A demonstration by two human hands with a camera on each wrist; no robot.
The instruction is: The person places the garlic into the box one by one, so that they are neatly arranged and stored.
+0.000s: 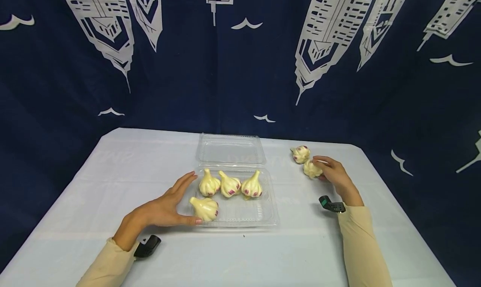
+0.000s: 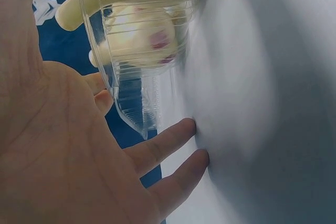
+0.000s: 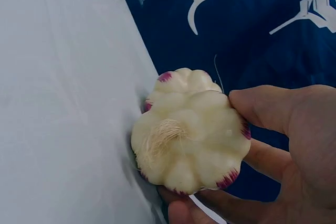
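Observation:
A clear plastic clamshell box lies with its lid spread back on the table. Three garlic bulbs stand in a row in its base, among them the middle bulb; another garlic bulb lies at the front left. My left hand spans the box's left side with fingers extended, thumb at the front left corner. Two of its fingertips touch the tabletop in the left wrist view. My right hand grips a garlic bulb between thumb and fingers, its root end facing the wrist camera.
One more garlic bulb lies just behind the gripped one, at the back right of the table. The box lid reaches toward the back edge of the white table. A dark blue printed cloth hangs behind.

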